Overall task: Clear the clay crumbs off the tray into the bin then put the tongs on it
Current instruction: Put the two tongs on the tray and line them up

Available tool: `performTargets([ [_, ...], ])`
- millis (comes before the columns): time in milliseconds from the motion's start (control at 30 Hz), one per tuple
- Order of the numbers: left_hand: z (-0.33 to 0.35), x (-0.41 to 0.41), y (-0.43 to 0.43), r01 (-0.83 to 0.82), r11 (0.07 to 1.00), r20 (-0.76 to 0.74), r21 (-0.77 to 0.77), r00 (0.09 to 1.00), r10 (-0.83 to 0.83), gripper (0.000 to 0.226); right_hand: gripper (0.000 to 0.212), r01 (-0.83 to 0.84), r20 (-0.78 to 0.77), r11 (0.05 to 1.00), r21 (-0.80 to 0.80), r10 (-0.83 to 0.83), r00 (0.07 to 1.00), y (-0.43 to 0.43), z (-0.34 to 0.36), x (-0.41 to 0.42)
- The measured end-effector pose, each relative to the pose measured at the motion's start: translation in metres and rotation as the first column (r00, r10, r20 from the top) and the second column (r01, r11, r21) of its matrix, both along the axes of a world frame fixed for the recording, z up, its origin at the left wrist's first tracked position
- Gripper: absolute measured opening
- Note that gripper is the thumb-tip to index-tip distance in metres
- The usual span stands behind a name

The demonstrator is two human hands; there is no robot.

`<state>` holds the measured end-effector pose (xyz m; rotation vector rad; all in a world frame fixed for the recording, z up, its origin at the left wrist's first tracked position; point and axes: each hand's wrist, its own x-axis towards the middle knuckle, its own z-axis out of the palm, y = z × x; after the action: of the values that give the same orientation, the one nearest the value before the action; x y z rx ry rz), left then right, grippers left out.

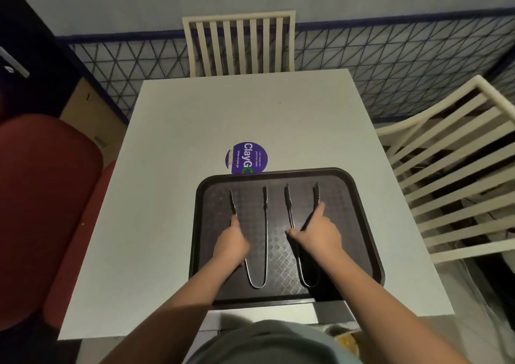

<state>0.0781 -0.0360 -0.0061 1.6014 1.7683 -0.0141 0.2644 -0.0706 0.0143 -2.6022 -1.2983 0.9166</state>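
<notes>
Tray [359, 224] sits on white table [223, 113], slatted chair [239, 43] beyond. Left hand [231, 241] curls round left tongs [266, 224]; right hand [317, 232] pinches right tongs [288, 205] between thumb and forefinger.

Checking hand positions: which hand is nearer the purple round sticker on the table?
Left. The left hand, holding the left tongs, is almost directly in front of the sticker; the right hand, holding the right tongs, is further right.

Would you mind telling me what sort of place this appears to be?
Probably a shared pantry or canteen: a white table with slatted chairs, a dark serving tray, and a purple ClayGo sticker urging cleanliness.
</notes>
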Motion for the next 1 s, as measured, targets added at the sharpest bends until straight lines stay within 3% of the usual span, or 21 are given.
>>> performTargets([
  [200, -0.003, -0.003, -0.006, 0.011, 1.000, 0.028, -0.020, 1.000, -0.010, 0.058, 0.126, -0.068, -0.018, 0.997, -0.035, 0.068, 0.998, -0.008, 0.005, 0.009],
  [533, -0.010, -0.003, -0.006, -0.003, 0.999, 0.059, -0.034, 0.998, 0.005, 0.064, 0.112, -0.125, -0.064, 0.990, -0.063, 0.121, 0.991, -0.021, 0.000, 0.012],
  [1000, -0.012, -0.004, -0.007, -0.016, 0.998, 0.077, -0.056, 0.997, 0.020, 0.066, 0.111, -0.131, -0.090, 0.990, -0.061, 0.125, 0.988, -0.025, -0.003, 0.015],
])
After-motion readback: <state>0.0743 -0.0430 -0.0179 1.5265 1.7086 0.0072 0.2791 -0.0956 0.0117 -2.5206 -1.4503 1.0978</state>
